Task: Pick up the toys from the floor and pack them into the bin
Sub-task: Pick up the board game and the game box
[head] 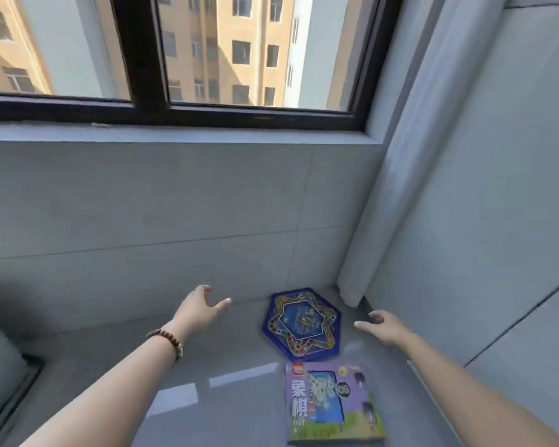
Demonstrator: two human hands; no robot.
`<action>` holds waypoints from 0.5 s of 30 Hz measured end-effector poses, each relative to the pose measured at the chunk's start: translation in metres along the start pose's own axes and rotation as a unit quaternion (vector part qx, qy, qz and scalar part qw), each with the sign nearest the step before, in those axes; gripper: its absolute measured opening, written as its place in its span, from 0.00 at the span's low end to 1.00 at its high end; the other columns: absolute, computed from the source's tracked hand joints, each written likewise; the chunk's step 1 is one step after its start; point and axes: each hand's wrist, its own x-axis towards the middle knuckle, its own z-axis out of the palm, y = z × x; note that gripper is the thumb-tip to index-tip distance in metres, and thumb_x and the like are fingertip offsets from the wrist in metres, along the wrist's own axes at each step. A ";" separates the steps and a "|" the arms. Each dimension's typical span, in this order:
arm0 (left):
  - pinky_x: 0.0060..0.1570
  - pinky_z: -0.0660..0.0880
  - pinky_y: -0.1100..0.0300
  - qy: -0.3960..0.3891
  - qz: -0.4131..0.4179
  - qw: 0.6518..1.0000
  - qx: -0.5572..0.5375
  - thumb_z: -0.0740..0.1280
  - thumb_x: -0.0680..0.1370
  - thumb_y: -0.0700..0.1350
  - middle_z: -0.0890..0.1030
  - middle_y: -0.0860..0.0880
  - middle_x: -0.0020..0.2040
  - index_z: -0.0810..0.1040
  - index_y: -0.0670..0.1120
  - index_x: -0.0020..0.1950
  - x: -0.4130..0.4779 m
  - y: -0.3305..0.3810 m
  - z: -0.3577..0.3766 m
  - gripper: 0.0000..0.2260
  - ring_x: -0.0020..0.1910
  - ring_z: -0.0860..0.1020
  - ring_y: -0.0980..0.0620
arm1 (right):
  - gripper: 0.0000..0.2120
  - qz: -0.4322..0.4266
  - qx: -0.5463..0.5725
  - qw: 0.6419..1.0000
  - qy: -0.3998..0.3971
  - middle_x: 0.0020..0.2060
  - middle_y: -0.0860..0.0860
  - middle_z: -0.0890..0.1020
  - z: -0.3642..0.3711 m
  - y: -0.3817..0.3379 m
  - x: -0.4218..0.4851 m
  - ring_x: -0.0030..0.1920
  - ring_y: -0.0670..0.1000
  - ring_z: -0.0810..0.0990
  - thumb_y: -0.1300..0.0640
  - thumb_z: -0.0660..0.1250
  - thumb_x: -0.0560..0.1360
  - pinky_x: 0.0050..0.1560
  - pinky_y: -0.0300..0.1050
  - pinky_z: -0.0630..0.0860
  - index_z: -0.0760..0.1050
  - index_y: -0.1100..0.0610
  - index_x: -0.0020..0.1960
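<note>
Hands reach out empty over the grey floor [239, 398]: the left hand [198, 308], a bead bracelet [167, 340] at its wrist, and the right hand [383, 327] flank the blue hexagonal game board [300, 324], fingers spread, touching nothing. The board lies in the corner below the window [175, 59]; just nearer than the board lies a purple game box [333, 404].

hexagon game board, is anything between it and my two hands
Nothing visible. The left hand and right hand are open on either side of the hexagonal board, with only bare floor in the gaps. The purple game box lies nearer you, not in either path.
</note>
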 end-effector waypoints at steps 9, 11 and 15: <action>0.69 0.62 0.55 -0.066 -0.038 0.997 -0.008 0.71 0.72 0.56 0.62 0.42 0.75 0.55 0.41 0.76 0.111 -0.004 0.142 0.40 0.73 0.63 0.44 | 0.43 0.059 0.103 0.991 -0.064 0.75 0.54 0.57 0.064 0.088 0.126 0.73 0.54 0.60 0.48 0.73 0.69 0.66 0.42 0.67 0.54 0.58 0.75; 0.69 0.62 0.54 -0.076 -0.058 0.994 -0.045 0.71 0.71 0.57 0.60 0.43 0.75 0.54 0.42 0.76 0.135 -0.005 0.171 0.43 0.73 0.62 0.45 | 0.46 0.063 0.127 0.988 -0.061 0.75 0.54 0.58 0.081 0.095 0.155 0.73 0.54 0.60 0.45 0.74 0.67 0.69 0.48 0.62 0.54 0.57 0.75; 0.70 0.61 0.51 -0.096 -0.112 0.983 -0.108 0.73 0.68 0.58 0.55 0.44 0.77 0.50 0.44 0.77 0.175 -0.014 0.228 0.47 0.74 0.59 0.45 | 0.48 0.096 0.166 0.980 -0.050 0.74 0.55 0.61 0.107 0.106 0.207 0.72 0.55 0.64 0.42 0.74 0.64 0.68 0.49 0.65 0.55 0.59 0.75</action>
